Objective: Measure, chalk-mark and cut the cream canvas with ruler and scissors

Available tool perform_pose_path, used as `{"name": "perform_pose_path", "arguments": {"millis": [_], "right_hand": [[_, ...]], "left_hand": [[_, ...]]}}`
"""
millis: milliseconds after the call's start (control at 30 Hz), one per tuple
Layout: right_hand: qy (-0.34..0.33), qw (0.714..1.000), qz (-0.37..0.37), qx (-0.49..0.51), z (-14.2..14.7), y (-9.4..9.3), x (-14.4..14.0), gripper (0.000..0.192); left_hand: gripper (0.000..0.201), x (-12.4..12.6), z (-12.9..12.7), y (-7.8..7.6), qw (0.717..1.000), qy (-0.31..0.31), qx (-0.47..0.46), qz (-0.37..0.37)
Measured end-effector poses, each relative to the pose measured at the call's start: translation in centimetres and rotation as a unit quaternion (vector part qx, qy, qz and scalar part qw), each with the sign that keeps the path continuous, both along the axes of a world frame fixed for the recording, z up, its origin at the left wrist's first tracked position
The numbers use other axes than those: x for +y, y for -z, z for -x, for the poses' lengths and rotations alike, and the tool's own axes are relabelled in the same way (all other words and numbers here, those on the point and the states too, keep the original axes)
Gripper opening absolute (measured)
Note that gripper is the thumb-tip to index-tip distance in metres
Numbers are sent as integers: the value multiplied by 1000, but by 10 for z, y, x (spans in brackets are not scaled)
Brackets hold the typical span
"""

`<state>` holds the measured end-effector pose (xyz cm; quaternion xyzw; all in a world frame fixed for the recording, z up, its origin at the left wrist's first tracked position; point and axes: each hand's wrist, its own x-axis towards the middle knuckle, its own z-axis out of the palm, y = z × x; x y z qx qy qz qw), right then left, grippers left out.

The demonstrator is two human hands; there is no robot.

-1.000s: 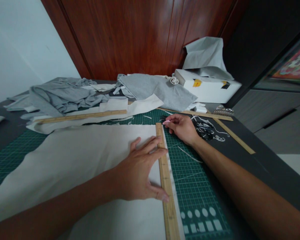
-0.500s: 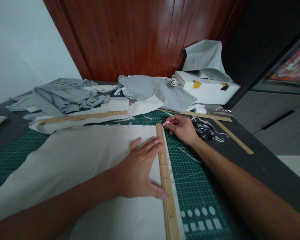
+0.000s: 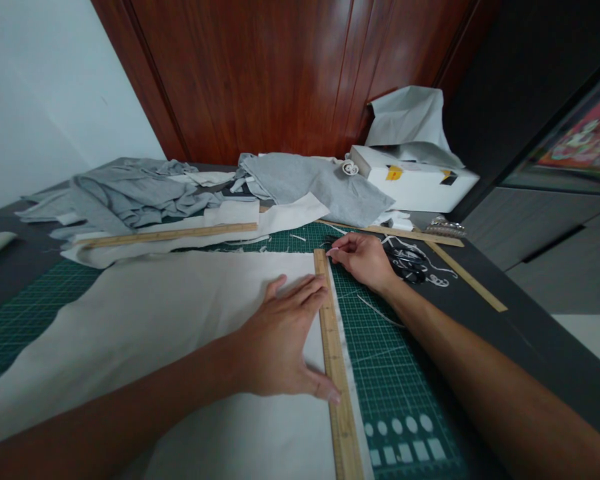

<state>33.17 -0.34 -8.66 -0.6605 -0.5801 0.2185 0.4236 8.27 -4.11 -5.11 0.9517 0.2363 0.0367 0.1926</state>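
A cream fabric sheet [image 3: 145, 313] lies flat on a green cutting mat [image 3: 395, 373]. A wooden ruler [image 3: 336, 373] runs along the fabric's right edge. My left hand [image 3: 280, 343] presses flat on the fabric, fingers spread, fingertips and thumb against the ruler. My right hand [image 3: 363, 259] sits at the ruler's far end, its fingers pinched on a small pale pink piece of chalk [image 3: 333, 251] that touches the fabric edge beside the ruler.
Black scissors [image 3: 407, 260] lie just right of my right hand. A second wooden ruler [image 3: 170, 234] and a third [image 3: 465, 277] lie on the table. Grey cloth [image 3: 125, 193] is piled at the back, beside a white box [image 3: 420, 183].
Both hands have stayed almost still. The view has shifted slightly and my right hand's pinch sits a little lower at the ruler's end.
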Motion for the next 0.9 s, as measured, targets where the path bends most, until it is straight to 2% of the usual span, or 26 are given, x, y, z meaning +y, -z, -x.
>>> {"name": "perform_pose_path", "arguments": {"millis": [567,900], "right_hand": [[24,996,-4,-86,4,-5,1,13],[24,995,-12,-98,6,-5,2,15]], "left_hand": [[135,0,-1,-1,1000,-6,9,8],[131,0,-1,-1,1000,-1,-2,9]]}}
